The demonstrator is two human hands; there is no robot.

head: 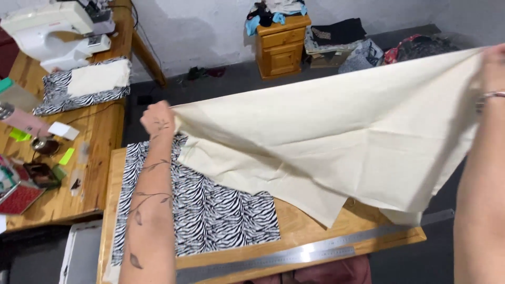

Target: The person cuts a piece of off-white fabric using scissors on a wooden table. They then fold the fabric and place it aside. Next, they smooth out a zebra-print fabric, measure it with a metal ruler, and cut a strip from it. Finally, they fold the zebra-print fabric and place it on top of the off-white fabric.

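A: We had the large cream-coloured woven cloth (336,137) up off the table, stretched between both hands. Our left hand (158,120) was clenched tight on one corner; our right hand (492,71) pinched the far corner, high at the frame's edge.

B: And below the left grip, the zebra-striped black-and-white fabric panel (210,210) lay flat on the pale wooden cutting table (294,226), the cream cloth's lower edge trailing onto it.

A: We judged this the spreading step. Next it would want both corners lowered evenly, square over the zebra piece.

B: Nearer us than either grip lay the long steel ruler (315,252). Any labels?

A: Far left of the left grip, small neon-green sticky slips (67,156) and a white box-shaped block (63,130) on the side bench; no lettering we could make out.
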